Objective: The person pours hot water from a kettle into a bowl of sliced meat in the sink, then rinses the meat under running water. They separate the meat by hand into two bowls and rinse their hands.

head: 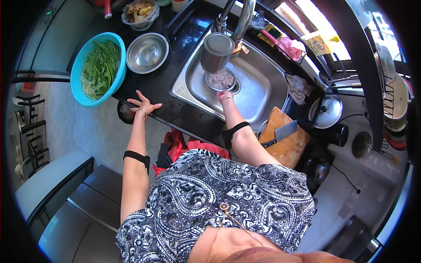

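My right hand (225, 96) grips the near rim of a small metal bowl (208, 83) inside the stainless steel sink (260, 95). Pale pinkish pieces, perhaps raw meat (221, 79), lie in the bowl, close to the drain. A grey cylindrical fixture (217, 49) by the faucet (245, 19) covers part of the view above the bowl. With fingers spread, my left hand (144, 106) rests at the dark counter's front edge and holds nothing. Beyond it stand a turquoise basin (75, 72) of leafy greens (102, 72) and an empty metal bowl (147, 52).
On the right, a cleaver (286, 130) lies on a wooden cutting board (292, 151). A striped cloth (297, 88) sits at the sink's right corner, near a pan lid (325, 111). A bag-lined bowl of scraps (139, 14) stands at the back left.
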A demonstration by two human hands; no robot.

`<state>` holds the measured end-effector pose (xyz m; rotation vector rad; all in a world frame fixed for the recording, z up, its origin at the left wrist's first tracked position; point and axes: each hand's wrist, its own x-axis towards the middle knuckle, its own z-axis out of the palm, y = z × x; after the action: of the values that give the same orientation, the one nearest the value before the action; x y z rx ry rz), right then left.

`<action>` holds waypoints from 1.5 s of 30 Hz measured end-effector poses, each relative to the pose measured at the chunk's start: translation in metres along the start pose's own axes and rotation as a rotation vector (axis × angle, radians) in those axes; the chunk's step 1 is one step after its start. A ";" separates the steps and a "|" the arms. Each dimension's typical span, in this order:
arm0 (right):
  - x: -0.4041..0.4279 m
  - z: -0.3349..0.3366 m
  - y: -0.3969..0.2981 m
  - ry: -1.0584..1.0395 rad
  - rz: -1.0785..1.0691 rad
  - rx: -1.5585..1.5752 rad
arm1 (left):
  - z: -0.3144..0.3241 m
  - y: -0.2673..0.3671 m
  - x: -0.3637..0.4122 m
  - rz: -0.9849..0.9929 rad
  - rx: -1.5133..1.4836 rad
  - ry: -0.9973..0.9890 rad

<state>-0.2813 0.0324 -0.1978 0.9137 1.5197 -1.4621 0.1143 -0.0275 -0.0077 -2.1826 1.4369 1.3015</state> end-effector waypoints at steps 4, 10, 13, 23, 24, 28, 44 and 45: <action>-0.029 0.000 -0.011 0.030 -0.036 -0.052 | -0.002 0.001 -0.004 0.001 -0.004 -0.016; -0.038 0.006 -0.015 0.018 -0.129 -0.105 | -0.002 0.002 -0.003 -0.003 0.024 -0.013; -0.039 0.008 -0.017 0.029 -0.184 -0.146 | -0.003 0.002 -0.002 -0.004 0.034 -0.012; -0.077 0.017 -0.023 -0.040 -0.301 -0.307 | -0.004 0.001 -0.004 -0.006 -0.008 -0.017; -0.080 0.018 -0.023 -0.019 -0.322 -0.302 | -0.004 0.001 -0.004 -0.008 -0.002 -0.016; -0.088 0.020 -0.023 -0.081 -0.361 -0.364 | -0.004 0.000 -0.002 -0.009 0.010 -0.013; -0.118 0.023 -0.007 -0.062 -0.423 -0.443 | -0.002 -0.007 0.005 0.007 0.005 -0.008; -0.114 0.021 -0.005 -0.093 -0.419 -0.467 | -0.002 -0.007 0.004 0.007 0.014 -0.011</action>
<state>-0.2386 0.0156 -0.0910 0.2556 1.9470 -1.3121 0.1216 -0.0284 -0.0115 -2.1603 1.4466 1.2995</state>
